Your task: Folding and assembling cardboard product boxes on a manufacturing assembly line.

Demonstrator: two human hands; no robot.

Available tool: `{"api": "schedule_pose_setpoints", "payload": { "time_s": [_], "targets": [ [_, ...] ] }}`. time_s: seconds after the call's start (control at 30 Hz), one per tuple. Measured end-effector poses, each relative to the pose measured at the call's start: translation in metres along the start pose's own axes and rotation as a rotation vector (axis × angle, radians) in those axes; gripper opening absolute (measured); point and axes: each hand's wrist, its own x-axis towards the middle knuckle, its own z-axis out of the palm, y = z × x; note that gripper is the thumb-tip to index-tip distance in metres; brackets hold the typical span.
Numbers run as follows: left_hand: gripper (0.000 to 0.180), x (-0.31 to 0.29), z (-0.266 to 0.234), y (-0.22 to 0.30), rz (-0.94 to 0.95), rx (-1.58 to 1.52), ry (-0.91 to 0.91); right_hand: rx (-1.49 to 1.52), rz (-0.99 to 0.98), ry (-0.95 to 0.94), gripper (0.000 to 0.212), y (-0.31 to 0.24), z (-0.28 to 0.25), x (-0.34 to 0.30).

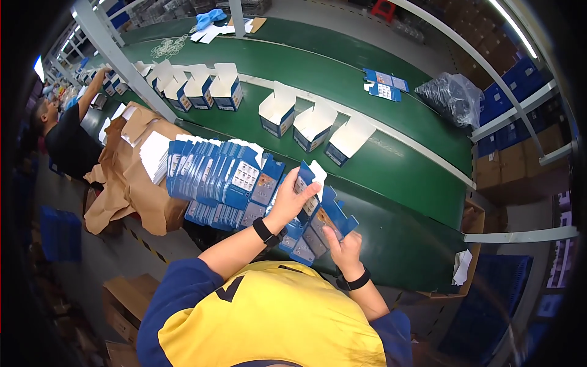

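Note:
A blue printed cardboard carton (pixel 331 221), partly opened out with its white inside showing at the top, is held in front of my chest. My left hand (pixel 292 199) grips its left side, with the thumb across the face. Lower down, my right hand (pixel 345 248) is closed on its right side, thumb up. Just left of my left hand lies a thick fanned stack of flat blue cartons (pixel 211 174). More flat cartons (pixel 299 248) lie beneath my hands, partly covered by the held one.
Beyond my hands, erected open-topped cartons (pixel 310 128) stand in a row along the green conveyor (pixel 397 147). Brown wrapping paper (pixel 125 186) spreads at the left, near a co-worker (pixel 70 131). Flat cartons (pixel 386 85) and a clear plastic bag (pixel 451 98) lie far right. Metal posts (pixel 122 58) rise around.

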Motion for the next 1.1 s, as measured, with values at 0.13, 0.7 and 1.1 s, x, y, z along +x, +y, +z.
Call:
{"api": "schedule_pose_setpoints", "payload": {
  "time_s": [0.13,0.7,1.1],
  "targets": [
    [0.074,0.001,0.0,0.018,-0.002,-0.312,-0.22,0.138,0.026,0.106,0.074,-0.006,-0.009,0.001],
    [0.099,-0.016,0.012,0.056,0.612,0.327,-0.517,0.832,0.172,0.208,0.13,-0.043,-0.079,0.034],
    [0.078,-0.022,0.015,0.066,0.702,0.502,-0.541,0.927,0.23,0.284,0.096,-0.047,-0.082,0.039]
  ]
}}
